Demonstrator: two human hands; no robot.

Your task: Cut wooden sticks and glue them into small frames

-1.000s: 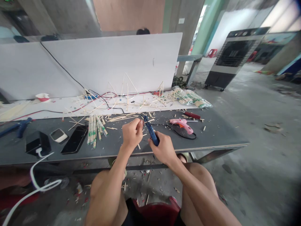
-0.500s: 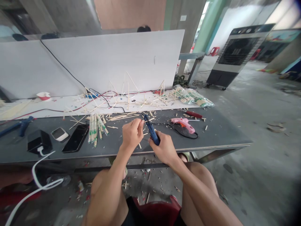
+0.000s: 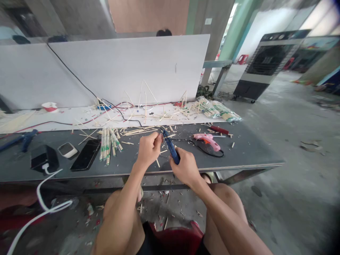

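My right hand (image 3: 185, 165) is wrapped round the handles of a blue cutting tool (image 3: 171, 147) above the grey table (image 3: 249, 148). Its jaws point up and to the left, across a thin wooden stick (image 3: 170, 136). My left hand (image 3: 149, 148) pinches the stick's left end, just left of the jaws. Small stick pieces lie around and behind the tool. To the right of my hands rests a pink glue gun (image 3: 209, 141) with its black cord.
Wrapped stick bundles (image 3: 106, 145), a black phone (image 3: 86, 155) and a black box (image 3: 44, 158) lie left. A red-handled tool (image 3: 219, 130) is right. Stick frames (image 3: 145, 106) stand on white board behind; plastic packs (image 3: 221, 110) lie back right.
The view has shifted slightly. Both hands keep nearly the same place, with the blue tool's jaws still at the stick.
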